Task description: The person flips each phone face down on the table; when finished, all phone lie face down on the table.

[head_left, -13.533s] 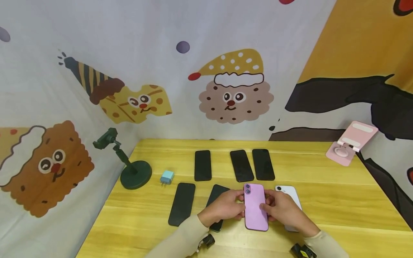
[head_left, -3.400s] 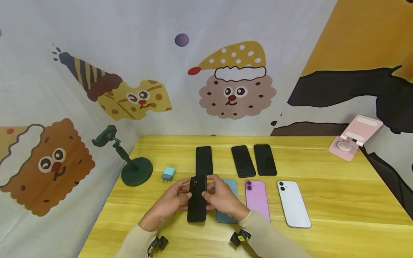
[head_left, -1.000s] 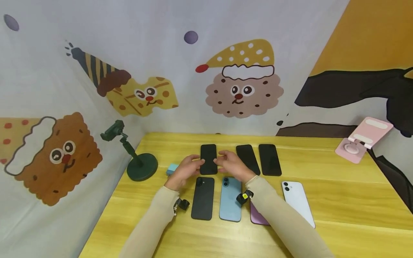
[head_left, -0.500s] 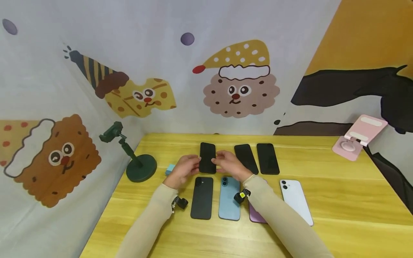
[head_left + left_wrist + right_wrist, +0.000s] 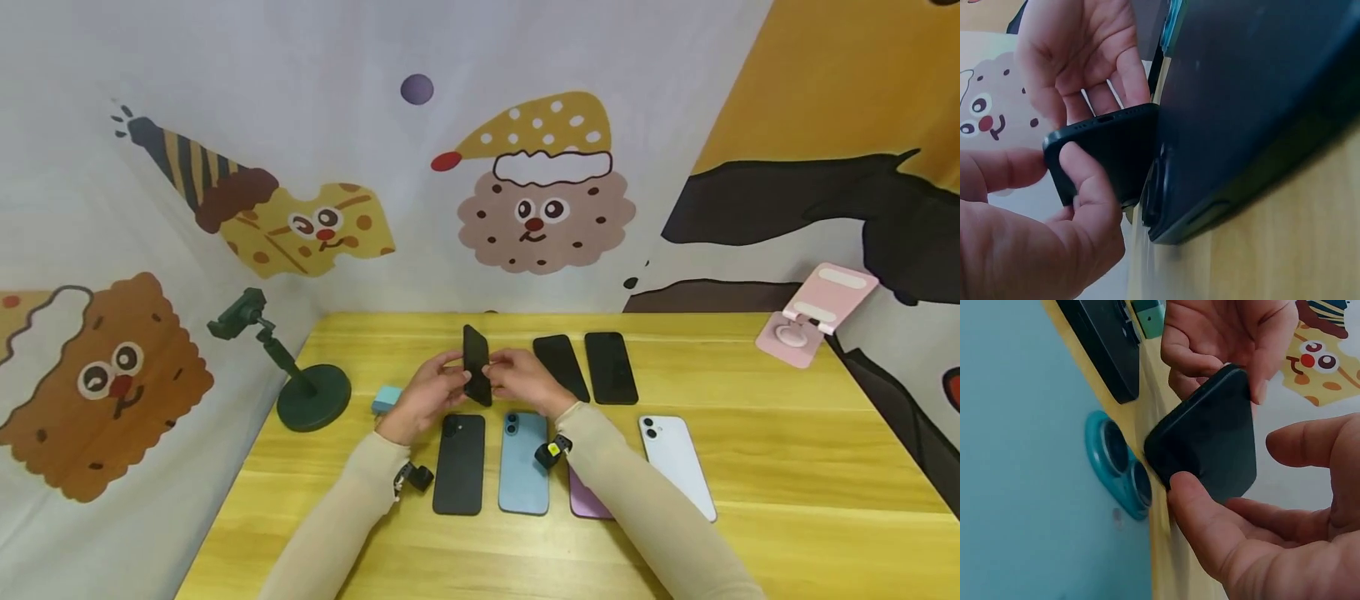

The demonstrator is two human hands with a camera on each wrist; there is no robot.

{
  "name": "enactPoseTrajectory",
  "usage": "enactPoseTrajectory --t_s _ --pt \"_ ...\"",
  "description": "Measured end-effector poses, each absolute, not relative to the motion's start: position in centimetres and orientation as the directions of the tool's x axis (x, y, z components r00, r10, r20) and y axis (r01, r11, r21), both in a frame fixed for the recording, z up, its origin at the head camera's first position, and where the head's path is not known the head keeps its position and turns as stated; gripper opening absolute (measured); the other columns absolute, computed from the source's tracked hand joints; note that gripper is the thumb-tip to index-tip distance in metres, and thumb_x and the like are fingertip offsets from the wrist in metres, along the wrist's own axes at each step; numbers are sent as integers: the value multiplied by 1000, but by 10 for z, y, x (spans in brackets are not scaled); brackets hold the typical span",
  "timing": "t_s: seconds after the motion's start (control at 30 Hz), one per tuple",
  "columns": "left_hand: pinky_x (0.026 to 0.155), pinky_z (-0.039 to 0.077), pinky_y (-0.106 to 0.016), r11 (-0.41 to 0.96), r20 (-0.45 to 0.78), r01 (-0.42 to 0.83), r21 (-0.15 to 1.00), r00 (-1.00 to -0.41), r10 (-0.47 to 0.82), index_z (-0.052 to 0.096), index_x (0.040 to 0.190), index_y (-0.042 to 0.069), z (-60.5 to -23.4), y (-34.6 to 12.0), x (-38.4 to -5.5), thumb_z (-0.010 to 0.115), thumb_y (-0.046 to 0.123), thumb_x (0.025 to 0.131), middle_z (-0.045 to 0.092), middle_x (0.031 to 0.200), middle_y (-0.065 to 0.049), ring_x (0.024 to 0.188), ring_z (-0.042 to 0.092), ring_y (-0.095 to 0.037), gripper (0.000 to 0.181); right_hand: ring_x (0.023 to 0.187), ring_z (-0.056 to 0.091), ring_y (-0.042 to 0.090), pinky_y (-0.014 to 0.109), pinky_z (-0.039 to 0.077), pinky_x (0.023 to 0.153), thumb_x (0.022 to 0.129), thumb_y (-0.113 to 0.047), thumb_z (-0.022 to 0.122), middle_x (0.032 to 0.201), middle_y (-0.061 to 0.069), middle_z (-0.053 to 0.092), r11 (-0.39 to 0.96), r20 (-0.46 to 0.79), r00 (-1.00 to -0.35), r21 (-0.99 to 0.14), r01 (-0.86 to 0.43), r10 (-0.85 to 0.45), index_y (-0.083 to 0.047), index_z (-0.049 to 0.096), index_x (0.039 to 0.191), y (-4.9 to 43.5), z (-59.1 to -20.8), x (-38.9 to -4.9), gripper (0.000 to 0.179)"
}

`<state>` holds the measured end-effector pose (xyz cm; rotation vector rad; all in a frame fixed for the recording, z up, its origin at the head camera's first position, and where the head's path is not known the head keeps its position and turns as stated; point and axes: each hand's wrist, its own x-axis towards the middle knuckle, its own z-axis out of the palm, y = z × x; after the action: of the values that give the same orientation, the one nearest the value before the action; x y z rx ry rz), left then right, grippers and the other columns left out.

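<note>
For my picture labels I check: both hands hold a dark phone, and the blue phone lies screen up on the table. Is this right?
Not quite: the blue phone lies back up on the table, as the head view shows. The left hand and right hand do hold a dark phone.

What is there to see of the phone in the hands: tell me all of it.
The phone is black and slim, with rounded corners and a smooth-looking, dark face. One short edge has a port slot with small holes on both sides. It is tilted steeply, so the head view shows it narrow. The left hand and right hand pinch it from opposite sides; whether it also touches the table is unclear.
</note>
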<state>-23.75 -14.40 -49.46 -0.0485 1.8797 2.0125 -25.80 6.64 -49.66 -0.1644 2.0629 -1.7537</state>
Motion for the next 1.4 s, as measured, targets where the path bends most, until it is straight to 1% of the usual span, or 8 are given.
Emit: enactPoseTrajectory --t_s 0.1,0.33,0.53,0.87,1.0,1.13,1.27,1.4 --pt "93 62 -40 -35 -292 -311 950 -920 262 43 162 16 -495 -143 -235 59 12 109 55 151 -23 127 67 -38 55 116 73 35 44 62 98 107 -25 63 133 23 68 186 -238 -899 -966 179 -369 4 49 153 65 -497 -260 57" --pt "102 59 -55 2 -295 -311 950 -899 324 47 159 27 -495 -138 -237 66 19 107 51 158 -15 136 62 -37 56 101 78 32 44 66 88 109 -31 61 131 23 70 160 -236 -904 -969 189 -356 -8 42 161 66 -497 -263 60" --pt "106 56 -57 79 -296 -288 954 -877 379 41 163 25 -494 -133 -238 68 23 106 48 161 -17 135 62 -37 63 86 78 26 41 67 78 108 -36 63 122 21 72 187 -249 -911 -963 196 -329 -13 41 163 67 -497 -263 63" --pt "115 50 -56 190 -273 -217 958 -892 360 50 159 19 -482 -129 -235 67 25 106 50 158 -14 137 60 -32 56 87 78 27 40 67 73 108 -17 57 121 23 73 158 -237 -932 -967 200 -275 -4 43 158 71 -490 -260 54" --pt "113 51 -56 145 -261 -225 963 -914 310 49 158 15 -478 -131 -236 65 23 106 53 154 -14 137 59 -34 55 88 79 31 43 67 71 108 -12 56 123 26 73 115 -213 -937 -976 188 -277 -2 43 157 76 -484 -259 52" --pt "105 58 -53 91 -289 -274 957 -911 294 42 161 8 -479 -132 -240 62 20 107 55 151 -18 132 62 -36 59 85 79 34 44 67 71 107 -12 56 122 29 72 85 -181 -939 -983 163 -292 -2 44 156 82 -479 -256 51" --pt "98 62 -47 61 -336 -334 941 -887 318 37 163 8 -484 -132 -241 59 20 109 54 150 -19 131 63 -34 60 86 78 32 44 67 75 108 -14 56 126 28 70 98 -172 -933 -984 149 -317 -5 41 159 87 -476 -252 54" --pt "98 62 -45 40 -327 -332 942 -892 313 40 162 8 -486 -133 -243 59 20 109 57 146 -19 127 65 -32 57 93 75 28 45 67 79 108 -15 58 129 26 65 118 -165 -937 -984 135 -309 -7 39 162 94 -478 -251 57"
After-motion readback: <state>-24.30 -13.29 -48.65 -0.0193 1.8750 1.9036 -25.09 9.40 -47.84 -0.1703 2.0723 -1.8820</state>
